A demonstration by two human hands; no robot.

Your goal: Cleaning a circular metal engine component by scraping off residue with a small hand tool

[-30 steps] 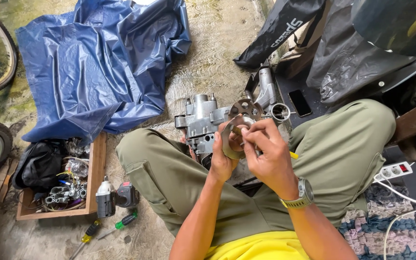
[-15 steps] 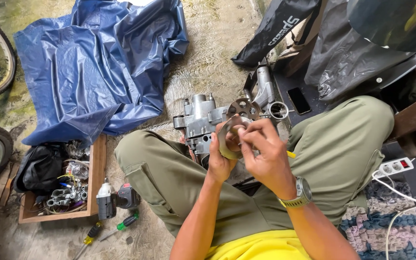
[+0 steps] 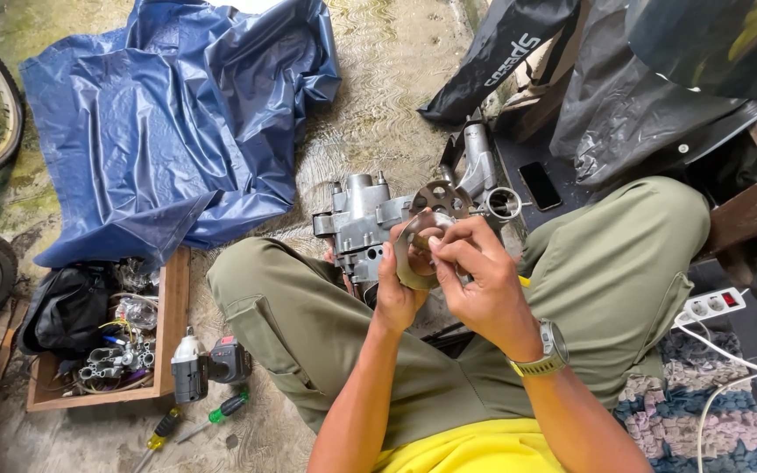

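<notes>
Left-hand grip (image 3: 394, 296): clenched on a round metal ring (image 3: 405, 263), held upright from its lower edge, thumb across the face.

Right-hand grip (image 3: 484, 293): pinching the same ring at its right rim with fingertips (image 3: 445, 250); wristwatch (image 3: 549, 349) on that wrist.

Ring location: between both grips, raised over the lap, just in front of the grey engine casing (image 3: 363, 223) lying on the floor beyond the grips. Contact between ring and casing: cannot tell.

Change over the last second: almost none. Both grips stay closed on the ring, at the same height and the same place over the casing. Judged meaning: ring still in hand, not yet seated or put down.

Left of the left-hand grip: cordless drill (image 3: 208, 368), green-handled screwdriver (image 3: 225, 407), wooden box (image 3: 170, 307) of small parts. Further beyond: crumpled blue tarpaulin (image 3: 168, 131). Right of the right-hand grip: phone (image 3: 539, 184), white power strip (image 3: 710, 307).
</notes>
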